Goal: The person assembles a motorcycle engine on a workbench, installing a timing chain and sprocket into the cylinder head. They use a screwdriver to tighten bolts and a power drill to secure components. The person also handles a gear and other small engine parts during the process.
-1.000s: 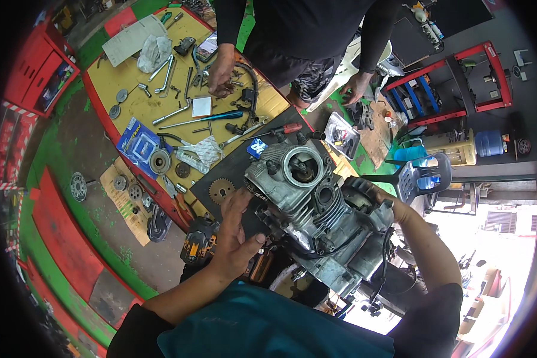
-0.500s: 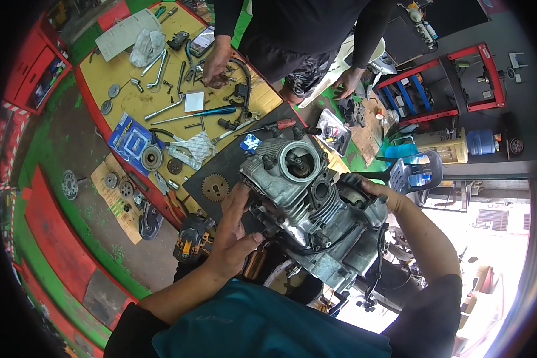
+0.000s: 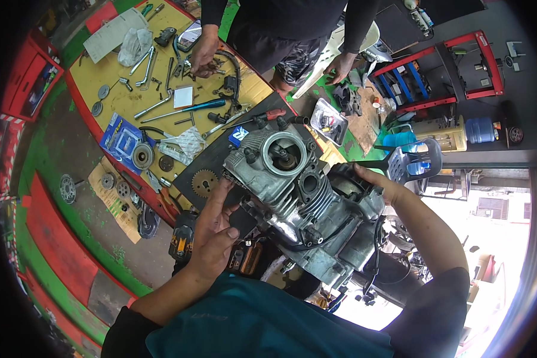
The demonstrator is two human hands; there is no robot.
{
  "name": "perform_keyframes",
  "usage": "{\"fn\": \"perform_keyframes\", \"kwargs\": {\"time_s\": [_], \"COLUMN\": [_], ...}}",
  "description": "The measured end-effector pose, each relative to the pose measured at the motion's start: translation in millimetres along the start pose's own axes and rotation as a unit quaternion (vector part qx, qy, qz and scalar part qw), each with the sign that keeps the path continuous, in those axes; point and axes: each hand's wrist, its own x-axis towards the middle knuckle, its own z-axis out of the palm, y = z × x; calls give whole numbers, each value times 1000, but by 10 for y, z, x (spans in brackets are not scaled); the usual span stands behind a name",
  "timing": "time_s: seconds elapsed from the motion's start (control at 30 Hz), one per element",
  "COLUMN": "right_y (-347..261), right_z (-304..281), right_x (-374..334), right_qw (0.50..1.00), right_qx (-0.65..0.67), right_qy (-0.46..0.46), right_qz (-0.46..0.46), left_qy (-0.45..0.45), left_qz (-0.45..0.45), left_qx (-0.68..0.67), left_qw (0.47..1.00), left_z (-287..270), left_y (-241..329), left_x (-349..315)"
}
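Note:
A grey metal motorcycle engine (image 3: 334,238) is in front of me, tilted, its round open port facing up. My left hand (image 3: 213,235) is against its left side: the fingers reach up along the cylinder head (image 3: 259,158), and the thumb stands apart from the metal. My right hand (image 3: 380,184) grips the far right side, by a dark round rotor (image 3: 347,184); some of its fingers are hidden behind the engine. A brown toothed sprocket (image 3: 204,183) lies on a black mat just beyond my left fingertips.
A yellow-topped bench (image 3: 110,83) with a red edge carries wrenches, a blue-handled screwdriver (image 3: 212,104) and loose parts. Across it stands a person, one hand (image 3: 204,53) over the small parts. A yellow-and-black power tool (image 3: 184,238) is near my left forearm. A chair (image 3: 414,162) stands at right.
The engine has shifted slightly left with both hands on it. My left thumb has come away from the metal. The other person's hand has turned down over the parts.

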Motion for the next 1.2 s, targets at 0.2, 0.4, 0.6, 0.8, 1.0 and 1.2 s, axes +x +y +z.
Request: {"fn": "perform_keyframes", "kwargs": {"time_s": [0.2, 0.4, 0.6, 0.8, 1.0, 1.2], "right_y": [186, 178, 190, 64, -144, -375], "right_z": [-224, -151, -94, -208, -179, -92], "right_x": [2, 26, 26, 36, 91, 167], "right_qw": [986, 996, 994, 998, 989, 958], "right_qx": [22, 20, 36, 0, -85, -240], "right_qy": [-130, -70, -79, -37, -13, -2], "right_qz": [-104, -58, -71, 43, 118, 156], "left_qy": [-3, -15, -23, -28, -23, -18], "left_qz": [11, 14, 6, 4, -11, -17], "left_qx": [10, 32, 31, 24, 2, -6], "left_qw": [1000, 999, 999, 999, 1000, 1000], "left_z": [-61, -79, -72, -75, -71, -69], "left_y": [-30, -21, 16, 39, 71, 148], "left_x": [-8, 12, 18, 12, 4, 13]}}
